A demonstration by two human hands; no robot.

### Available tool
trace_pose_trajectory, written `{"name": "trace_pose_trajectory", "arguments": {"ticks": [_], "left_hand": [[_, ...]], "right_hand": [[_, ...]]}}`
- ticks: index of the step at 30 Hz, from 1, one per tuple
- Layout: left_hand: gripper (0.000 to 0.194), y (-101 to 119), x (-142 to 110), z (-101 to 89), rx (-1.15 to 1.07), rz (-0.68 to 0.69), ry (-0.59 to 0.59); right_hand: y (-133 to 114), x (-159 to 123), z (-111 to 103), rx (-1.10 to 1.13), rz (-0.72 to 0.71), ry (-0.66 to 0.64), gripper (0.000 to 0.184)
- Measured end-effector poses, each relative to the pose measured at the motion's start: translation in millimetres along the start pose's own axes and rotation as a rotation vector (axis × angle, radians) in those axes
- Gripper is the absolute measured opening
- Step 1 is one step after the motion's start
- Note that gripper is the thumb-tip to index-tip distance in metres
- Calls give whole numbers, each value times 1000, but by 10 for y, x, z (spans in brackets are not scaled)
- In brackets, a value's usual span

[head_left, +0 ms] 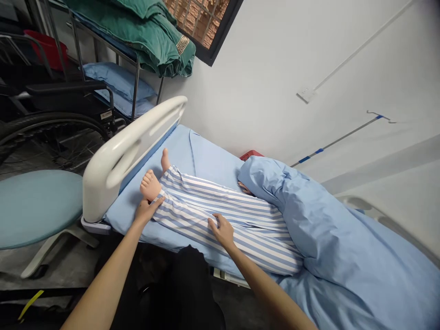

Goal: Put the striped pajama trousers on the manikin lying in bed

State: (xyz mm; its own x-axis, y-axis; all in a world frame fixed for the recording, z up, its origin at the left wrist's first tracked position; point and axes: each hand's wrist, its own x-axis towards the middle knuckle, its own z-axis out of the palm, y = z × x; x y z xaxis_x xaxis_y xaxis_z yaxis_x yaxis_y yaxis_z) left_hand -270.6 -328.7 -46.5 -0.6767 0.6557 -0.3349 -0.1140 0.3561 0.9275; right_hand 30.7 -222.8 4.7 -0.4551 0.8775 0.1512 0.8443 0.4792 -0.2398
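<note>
lengthwise, striped-trousered legs [223,224] point feet-first at the bed's footboard [110,169].

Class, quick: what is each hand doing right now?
Left hand: curled, holding the striped trouser cuff below the bare foot.
Right hand: open, resting on the striped trouser leg.

— Left hand [147,211]?
— Against the cuff of the blue-striped pyjama trousers [220,215], just below a bare foot [150,185].
— Right hand [222,230]?
— Flat on the same trouser leg, fingers slightly curled.
— Around them?
— Pale blue bedsheet [206,156], white plastic footboard [103,174], rumpled blue duvet [309,215]; beyond the footboard, a teal round stool [34,206] and a wheelchair [65,88].
</note>
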Motion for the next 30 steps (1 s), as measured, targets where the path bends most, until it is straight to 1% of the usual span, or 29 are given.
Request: {"name": "trace_pose_trajectory", "arguments": {"ticks": [5, 7, 12, 13, 16, 18, 22, 24, 26, 27, 28, 29, 30], "left_hand": [[61, -17, -14, 5, -44, 67, -3], [61, -14, -14, -7, -44, 64, 1], [57, 22, -20, -66, -72, 52, -102], [56, 23, -19, -69, -74, 55, -102], [54, 21, -16, -43, -68, 49, -34], [54, 32, -17, -13, -72, 43, -12], [53, 108, -41, 23, -81, 39, -38], [53, 129, -78, 14, -75, 55, -47], [54, 90, -162, -21, -83, 110, -18], [54, 38, -230, -50, -101, 143, 25], [54, -37, -318, -83, -129, 164, 92], [52, -133, -425, -117, -161, 161, 180], [48, -242, -548, -151, -200, 136, 292]], "right_hand": [[5, -14, 8, 4, -3, 11, 41], [9, -16, 15, 9, -4, 23, 41], [28, -28, 17, 30, -21, 55, 38], [36, -32, 22, 36, -29, 63, 37], [71, -26, 48, 56, -47, 85, 37], [95, 2, 51, 73, -60, 93, 36], [100, 19, -49, 128, -104, 119, 32], [67, -122, -103, 172, -171, 174, 30], [7, -427, -62, 248, -272, 192, 28], [-29, -627, 17, 306, -336, 146, 27], [-67, -840, 139, 387, -406, 59, 26], [-104, -1046, 301, 468, -454, -41, 27], [-138, -1228, 494, 524, -481, -173, 31]]}}
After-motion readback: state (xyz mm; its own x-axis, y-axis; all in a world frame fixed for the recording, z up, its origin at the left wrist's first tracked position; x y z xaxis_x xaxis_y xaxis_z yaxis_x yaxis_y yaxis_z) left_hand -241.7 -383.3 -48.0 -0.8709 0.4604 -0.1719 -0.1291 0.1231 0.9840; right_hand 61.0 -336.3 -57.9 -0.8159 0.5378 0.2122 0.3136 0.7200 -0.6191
